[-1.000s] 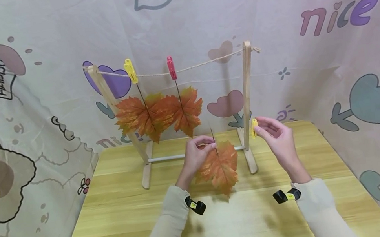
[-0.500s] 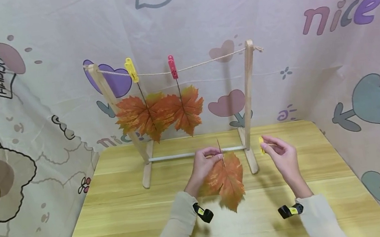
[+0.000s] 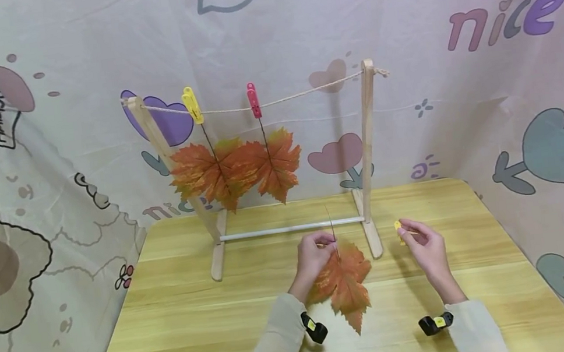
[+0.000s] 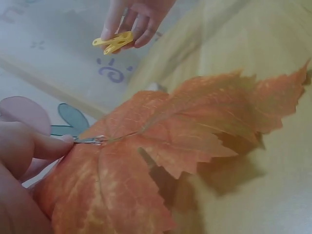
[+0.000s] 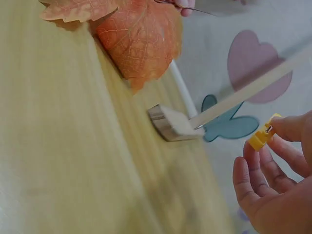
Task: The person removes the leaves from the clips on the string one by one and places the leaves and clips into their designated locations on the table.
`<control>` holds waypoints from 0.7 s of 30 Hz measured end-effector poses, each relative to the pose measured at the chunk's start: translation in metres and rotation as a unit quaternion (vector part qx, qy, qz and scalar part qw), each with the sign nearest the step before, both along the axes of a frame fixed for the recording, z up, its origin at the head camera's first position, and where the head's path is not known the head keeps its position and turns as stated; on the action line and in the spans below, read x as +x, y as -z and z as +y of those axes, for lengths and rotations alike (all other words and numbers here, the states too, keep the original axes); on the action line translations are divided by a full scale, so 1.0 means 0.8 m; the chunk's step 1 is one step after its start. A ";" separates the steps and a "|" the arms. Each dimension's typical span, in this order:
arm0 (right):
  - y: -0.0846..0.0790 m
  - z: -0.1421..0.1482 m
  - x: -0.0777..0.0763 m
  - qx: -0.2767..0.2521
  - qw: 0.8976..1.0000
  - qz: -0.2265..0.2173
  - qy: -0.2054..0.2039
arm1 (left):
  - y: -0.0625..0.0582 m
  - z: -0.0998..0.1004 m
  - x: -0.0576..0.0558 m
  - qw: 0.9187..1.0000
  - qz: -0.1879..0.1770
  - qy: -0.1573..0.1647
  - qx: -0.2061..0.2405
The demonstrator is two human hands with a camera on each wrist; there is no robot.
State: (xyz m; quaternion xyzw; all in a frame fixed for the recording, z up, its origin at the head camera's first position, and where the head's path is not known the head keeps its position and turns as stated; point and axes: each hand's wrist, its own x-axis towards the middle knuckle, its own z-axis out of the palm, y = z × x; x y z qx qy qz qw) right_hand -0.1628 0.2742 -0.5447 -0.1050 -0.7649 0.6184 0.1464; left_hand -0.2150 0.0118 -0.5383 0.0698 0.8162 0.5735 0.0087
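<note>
My left hand (image 3: 316, 260) pinches the thin dark stem of an orange maple leaf (image 3: 349, 285), whose blade hangs down over the table. In the left wrist view the leaf (image 4: 161, 131) spreads out from the thumb and fingertip. To the right, my right hand (image 3: 427, 249) pinches a yellow clothespin (image 3: 399, 233) between thumb and fingers. The right wrist view shows that clothespin (image 5: 264, 134) at the thumb tip, the other fingers loosely bent. Leaf and clothespin are apart, both in front of the wooden rack.
A wooden rack (image 3: 370, 141) stands at the table's back with a rope (image 3: 298, 96) between its posts. A yellow clothespin (image 3: 192, 106) and a red clothespin (image 3: 254, 101) hold two maple leaves (image 3: 278, 165) on it. A white rod (image 3: 268, 232) joins the feet. Printed cloth hangs behind.
Both hands have come down and nearer to me, the left also shifting right with its leaf. The right hand has moved slightly right with the yellow clothespin. The hung leaves stay put.
</note>
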 end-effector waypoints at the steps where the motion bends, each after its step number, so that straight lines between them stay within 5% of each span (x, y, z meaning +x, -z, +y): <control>1: 0.003 0.002 0.000 -0.003 1.000 -0.012 0.004 | 0.003 0.002 0.001 1.000 -0.001 -0.003 -0.004; 8: 0.020 0.009 0.003 -0.013 0.998 -0.056 0.021 | 0.020 0.014 0.008 0.998 -0.013 -0.027 -0.050; 14: 0.031 0.012 0.002 0.010 0.998 -0.055 0.028 | 0.033 0.025 0.016 0.989 0.026 -0.046 -0.135; 21: 0.042 0.016 -0.002 0.041 0.996 -0.077 0.036 | 0.041 0.039 0.018 0.982 0.048 -0.054 -0.177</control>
